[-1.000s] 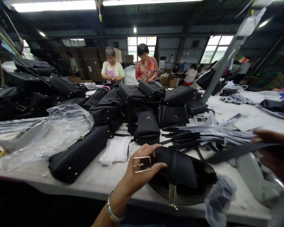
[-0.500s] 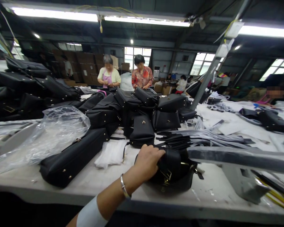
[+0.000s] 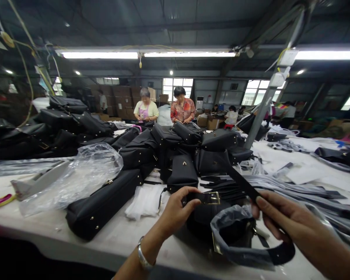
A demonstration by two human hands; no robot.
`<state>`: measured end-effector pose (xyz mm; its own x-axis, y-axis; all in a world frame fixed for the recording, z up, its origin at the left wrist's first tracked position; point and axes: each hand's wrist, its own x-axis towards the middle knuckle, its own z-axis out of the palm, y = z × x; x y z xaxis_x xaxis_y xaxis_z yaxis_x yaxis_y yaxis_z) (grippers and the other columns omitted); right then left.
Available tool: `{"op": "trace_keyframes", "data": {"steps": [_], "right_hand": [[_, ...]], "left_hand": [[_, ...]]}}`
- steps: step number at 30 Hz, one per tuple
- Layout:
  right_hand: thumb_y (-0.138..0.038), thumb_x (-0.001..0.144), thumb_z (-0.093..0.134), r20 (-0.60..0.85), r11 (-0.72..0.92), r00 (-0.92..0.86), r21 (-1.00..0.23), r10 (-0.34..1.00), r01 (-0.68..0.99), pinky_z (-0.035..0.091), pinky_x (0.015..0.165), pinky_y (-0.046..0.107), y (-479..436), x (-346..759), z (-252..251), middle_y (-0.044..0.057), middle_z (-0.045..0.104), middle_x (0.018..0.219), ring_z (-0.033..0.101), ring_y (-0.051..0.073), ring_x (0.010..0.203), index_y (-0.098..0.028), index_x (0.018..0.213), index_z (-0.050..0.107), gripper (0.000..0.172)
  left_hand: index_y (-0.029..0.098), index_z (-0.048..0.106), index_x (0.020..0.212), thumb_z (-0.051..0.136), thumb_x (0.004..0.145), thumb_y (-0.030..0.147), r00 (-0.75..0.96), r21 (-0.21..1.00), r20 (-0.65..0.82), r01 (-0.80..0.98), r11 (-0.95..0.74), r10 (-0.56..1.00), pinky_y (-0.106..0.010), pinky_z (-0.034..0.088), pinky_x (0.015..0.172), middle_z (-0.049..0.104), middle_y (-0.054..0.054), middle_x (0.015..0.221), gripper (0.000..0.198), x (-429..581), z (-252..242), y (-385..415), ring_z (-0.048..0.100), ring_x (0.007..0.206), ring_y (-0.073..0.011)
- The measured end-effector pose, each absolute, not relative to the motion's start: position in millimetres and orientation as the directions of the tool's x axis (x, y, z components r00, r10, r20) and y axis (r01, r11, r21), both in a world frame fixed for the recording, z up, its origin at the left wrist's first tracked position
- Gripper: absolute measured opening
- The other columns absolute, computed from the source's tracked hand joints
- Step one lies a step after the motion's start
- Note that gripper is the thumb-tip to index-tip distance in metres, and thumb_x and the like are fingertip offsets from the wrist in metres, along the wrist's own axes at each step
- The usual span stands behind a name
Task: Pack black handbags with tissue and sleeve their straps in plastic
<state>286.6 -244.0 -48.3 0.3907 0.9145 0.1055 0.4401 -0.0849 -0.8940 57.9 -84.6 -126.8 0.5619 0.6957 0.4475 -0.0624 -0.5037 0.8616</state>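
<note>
At 5 o'clock, near the table's [image 3: 169,254] front edge: black handbag [image 3: 198,222], mouth upward, directly between the two hands. Left hand [image 3: 173,213], 6 o'clock: thumb and forefinger curled nearly together at the near end of a black tab with gold buckle [image 3: 214,198]; contact between the fingertips cannot be made out. Right hand [image 3: 291,216], 4 o'clock: thumb pressed down on a black strap [image 3: 241,182], fingers beneath, pinch closed; strap's free length runs up toward 1 o'clock. A loop in clear plastic wrap [image 3: 242,253] lies over the bag's mouth; its join to the strap is hidden.

Surroundings: bundle of strips [image 3: 275,184] at 4 o'clock, just beyond the right hand; white packet [image 3: 142,203] at 7; long black bag [image 3: 105,204] at 8; crumpled plastic sheet [image 3: 76,177] between 8 and 9; bag pile across the centre; co-worker [image 3: 183,111] at 12.
</note>
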Motion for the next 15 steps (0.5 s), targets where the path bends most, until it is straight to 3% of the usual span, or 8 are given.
{"op": "trace_keyframes", "data": {"steps": [2, 6, 7, 9, 11, 13, 15], "right_hand": [[-0.072, 0.081, 0.061, 0.081, -0.040, 0.319, -0.933, 0.944, 0.356, 0.037, 0.040, 0.021, -229, 279, -61, -0.001, 0.054, 0.050, 0.045, 0.010, 0.042, -0.019, 0.087, 0.068, 0.054], [-0.064, 0.082, 0.066, 0.133, 0.026, 0.346, -0.954, 0.929, 0.298, 0.041, 0.040, 0.020, -208, 265, -76, 0.003, 0.070, 0.076, 0.053, 0.011, 0.048, -0.020, 0.108, 0.067, 0.051], [-0.063, 0.080, 0.069, 0.158, 0.050, 0.348, -0.953, 0.924, 0.300, 0.048, 0.046, 0.021, -204, 262, -78, 0.004, 0.072, 0.083, 0.061, 0.014, 0.056, -0.021, 0.110, 0.067, 0.052], [-0.058, 0.075, 0.075, 0.197, 0.099, 0.332, -0.952, 0.922, 0.290, 0.059, 0.072, 0.028, -194, 257, -81, 0.007, 0.075, 0.097, 0.071, 0.023, 0.086, -0.021, 0.115, 0.066, 0.054], [-0.052, 0.073, 0.078, 0.197, 0.113, 0.293, -0.953, 0.936, 0.280, 0.055, 0.094, 0.035, -184, 252, -86, 0.008, 0.073, 0.115, 0.067, 0.028, 0.109, -0.022, 0.120, 0.064, 0.058], [-0.047, 0.076, 0.076, 0.175, 0.101, 0.229, -0.948, 0.958, 0.302, 0.050, 0.100, 0.038, -176, 248, -91, 0.008, 0.070, 0.124, 0.064, 0.028, 0.115, -0.022, 0.123, 0.063, 0.055], [-0.045, 0.080, 0.072, 0.192, 0.129, 0.158, -0.930, 0.969, 0.344, 0.049, 0.098, 0.038, -170, 243, -93, 0.007, 0.071, 0.119, 0.065, 0.028, 0.109, -0.022, 0.120, 0.065, 0.046]], "left_hand": [[0.021, 0.066, 0.114, 0.065, 0.092, 0.032, 0.546, 0.879, 0.453, -0.142, -0.455, 0.705, -0.029, 0.047, 0.094, 0.069, -0.005, 0.111, 0.025, 57, -128, -85, 0.064, 0.105, -0.0203], [0.026, 0.066, 0.120, 0.066, 0.092, 0.032, 0.524, 0.856, 0.503, -0.193, -0.480, 0.687, -0.028, 0.046, 0.096, 0.068, -0.004, 0.117, 0.029, 60, -128, -87, 0.063, 0.110, -0.0196], [0.027, 0.066, 0.120, 0.066, 0.092, 0.031, 0.524, 0.846, 0.514, -0.180, -0.502, 0.679, -0.028, 0.046, 0.096, 0.069, -0.003, 0.117, 0.028, 62, -128, -88, 0.063, 0.110, -0.0192], [0.028, 0.067, 0.120, 0.064, 0.093, 0.031, 0.529, 0.828, 0.531, -0.159, -0.537, 0.662, -0.028, 0.047, 0.096, 0.069, -0.003, 0.115, 0.028, 65, -127, -91, 0.064, 0.109, -0.0190], [0.028, 0.066, 0.122, 0.062, 0.094, 0.031, 0.527, 0.826, 0.532, -0.152, -0.542, 0.663, -0.028, 0.048, 0.097, 0.070, -0.003, 0.117, 0.028, 68, -127, -93, 0.064, 0.110, -0.0193], [0.027, 0.065, 0.122, 0.061, 0.095, 0.030, 0.516, 0.835, 0.519, -0.136, -0.533, 0.681, -0.029, 0.049, 0.097, 0.070, -0.004, 0.120, 0.028, 69, -126, -96, 0.064, 0.112, -0.0197], [0.025, 0.064, 0.121, 0.061, 0.095, 0.029, 0.503, 0.835, 0.514, -0.109, -0.539, 0.694, -0.030, 0.050, 0.098, 0.070, -0.005, 0.119, 0.026, 70, -126, -99, 0.065, 0.112, -0.0199]]}}
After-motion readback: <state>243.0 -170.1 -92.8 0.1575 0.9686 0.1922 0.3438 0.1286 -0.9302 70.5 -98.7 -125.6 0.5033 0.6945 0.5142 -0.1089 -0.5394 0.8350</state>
